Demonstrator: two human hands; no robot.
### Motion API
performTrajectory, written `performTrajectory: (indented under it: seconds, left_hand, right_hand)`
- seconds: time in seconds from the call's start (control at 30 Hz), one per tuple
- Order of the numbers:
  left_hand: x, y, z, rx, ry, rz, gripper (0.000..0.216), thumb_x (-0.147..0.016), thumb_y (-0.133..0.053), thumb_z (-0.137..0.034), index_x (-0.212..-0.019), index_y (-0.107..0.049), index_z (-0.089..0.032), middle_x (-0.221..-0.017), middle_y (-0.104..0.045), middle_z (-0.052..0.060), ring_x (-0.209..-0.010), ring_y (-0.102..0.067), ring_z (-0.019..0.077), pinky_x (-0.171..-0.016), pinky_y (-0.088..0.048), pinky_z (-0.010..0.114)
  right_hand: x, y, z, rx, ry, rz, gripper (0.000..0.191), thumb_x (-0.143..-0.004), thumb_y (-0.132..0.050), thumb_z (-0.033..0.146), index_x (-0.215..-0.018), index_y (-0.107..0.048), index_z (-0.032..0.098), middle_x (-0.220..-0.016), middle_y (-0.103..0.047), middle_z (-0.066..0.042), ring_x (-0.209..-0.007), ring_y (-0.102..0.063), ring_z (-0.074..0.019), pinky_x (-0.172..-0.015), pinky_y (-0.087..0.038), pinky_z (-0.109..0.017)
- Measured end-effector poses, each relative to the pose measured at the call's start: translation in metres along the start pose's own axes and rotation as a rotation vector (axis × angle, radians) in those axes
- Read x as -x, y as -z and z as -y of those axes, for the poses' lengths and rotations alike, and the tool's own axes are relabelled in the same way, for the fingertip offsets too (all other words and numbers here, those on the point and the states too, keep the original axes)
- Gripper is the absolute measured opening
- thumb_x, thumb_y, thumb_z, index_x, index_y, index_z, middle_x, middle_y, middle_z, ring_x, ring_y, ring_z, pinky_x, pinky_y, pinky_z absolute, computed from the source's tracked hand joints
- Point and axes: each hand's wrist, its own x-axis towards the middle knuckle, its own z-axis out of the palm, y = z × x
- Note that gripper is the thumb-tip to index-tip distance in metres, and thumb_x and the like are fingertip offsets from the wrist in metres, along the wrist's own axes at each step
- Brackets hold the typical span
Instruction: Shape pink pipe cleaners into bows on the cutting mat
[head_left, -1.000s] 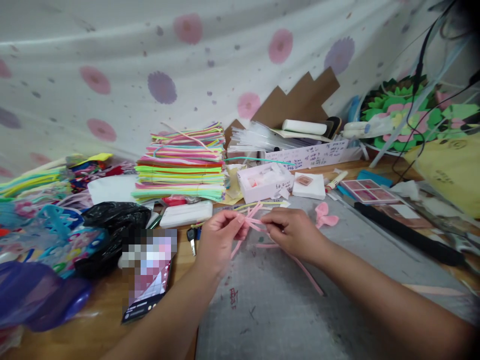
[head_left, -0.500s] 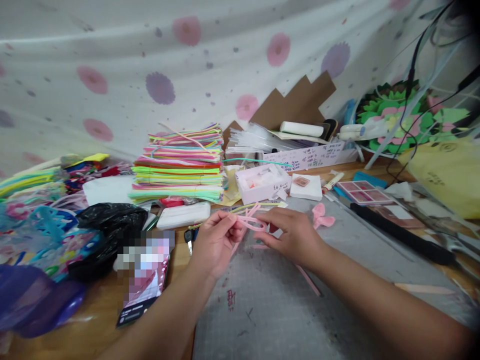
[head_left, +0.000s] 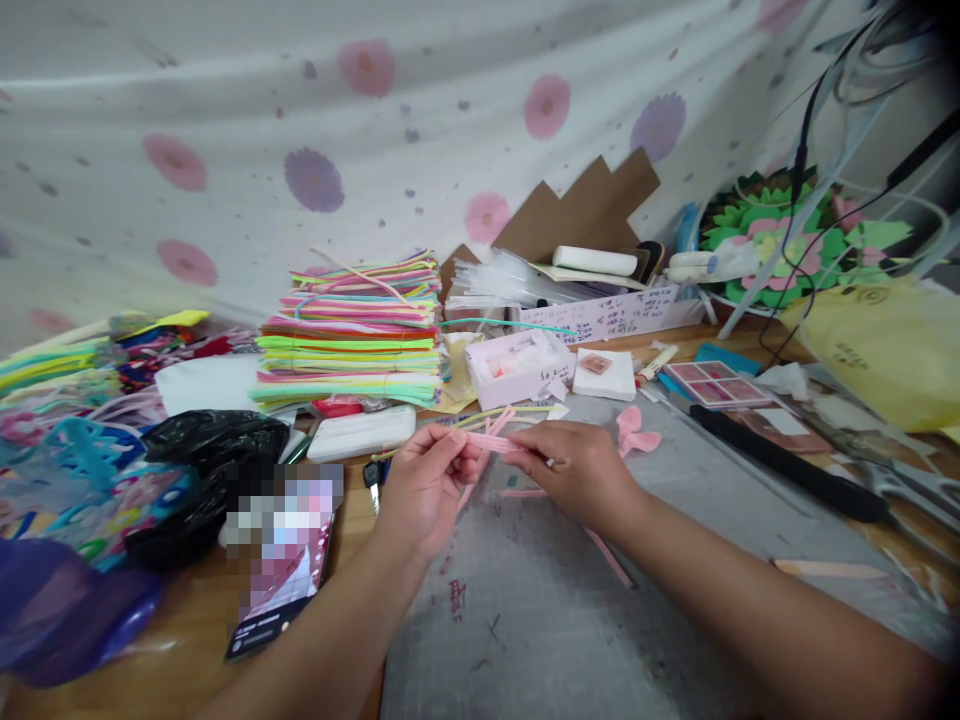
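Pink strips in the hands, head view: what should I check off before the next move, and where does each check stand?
1. Left hand pinches the pink strips: ok.
2. Right hand holds them at the other side: ok.
3. Strip ends lie even inside the fingers: cannot tell, the fingers cover them.
4. Pink petal-shaped piece is out of both hands: ok, it lies on the grey mat.
5. No other strip near the right arm: not ok, a pink length shows beside it; whether it joins the held ones is hidden.
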Motion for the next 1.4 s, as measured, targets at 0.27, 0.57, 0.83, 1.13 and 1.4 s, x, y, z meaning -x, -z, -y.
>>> performTrajectory:
  seconds: [0.27, 0.57, 0.83, 1.13, 1.4]
  left_hand:
    - [0.001, -0.001, 0.0, 0.019, 0.003, -0.019, 0.019, -0.06, -0.074, -0.019, -0.059, -0.055, -0.014, -0.053, -0.06, -0.001, -0.05, -0.051, 0.0066, -0.05, -0.04, 0.017]
    - [0.003, -0.003, -0.001, 0.022, 0.0, -0.033, 0.022, -0.058, -0.075, -0.02, -0.057, -0.054, -0.014, -0.051, -0.058, -0.002, -0.049, -0.051, 0.0066, -0.048, -0.039, 0.016]
    - [0.003, -0.001, 0.003, 0.039, 0.013, -0.031, 0.021, -0.06, -0.074, -0.02, -0.059, -0.054, -0.014, -0.054, -0.06, -0.001, -0.049, -0.051, 0.0061, -0.049, -0.039, 0.016]
    - [0.002, 0.002, 0.003, 0.013, 0.011, 0.005, 0.02, -0.065, -0.069, -0.019, -0.057, -0.052, -0.015, -0.052, -0.059, -0.002, -0.048, -0.05, 0.0062, -0.048, -0.038, 0.016]
    - [-0.001, 0.007, -0.011, -0.843, -0.016, 0.46, 0.012, -0.071, -0.062, -0.026, -0.067, -0.06, -0.015, -0.059, -0.057, -0.001, -0.052, -0.048, 0.0096, -0.05, -0.036, 0.021]
  right_hand:
    - [-0.003, 0.002, 0.003, -0.015, -0.033, 0.027, 0.018, -0.085, -0.056, 0.03, -0.079, -0.069, 0.019, -0.069, -0.069, -0.002, -0.064, -0.063, -0.0138, -0.059, -0.043, -0.022]
    - [-0.002, 0.001, 0.002, 0.008, -0.018, 0.044, 0.016, -0.084, -0.057, 0.027, -0.077, -0.069, 0.019, -0.07, -0.07, -0.003, -0.064, -0.063, -0.0147, -0.059, -0.042, -0.022]
    - [-0.003, 0.001, -0.001, 0.04, 0.065, 0.033, 0.023, -0.088, -0.052, 0.027, -0.073, -0.066, 0.018, -0.064, -0.066, -0.002, -0.059, -0.059, -0.0132, -0.056, -0.038, -0.022]
    - [-0.004, 0.005, -0.005, 0.205, 0.172, 0.056, 0.031, -0.09, -0.047, 0.029, -0.066, -0.061, 0.015, -0.059, -0.06, -0.003, -0.056, -0.052, -0.0138, -0.054, -0.032, -0.025]
    - [-0.014, 0.026, -0.017, 0.009, 0.214, 0.416, 0.017, -0.085, -0.056, 0.022, -0.075, -0.067, 0.014, -0.066, -0.064, -0.003, -0.062, -0.056, -0.013, -0.058, -0.035, -0.022]
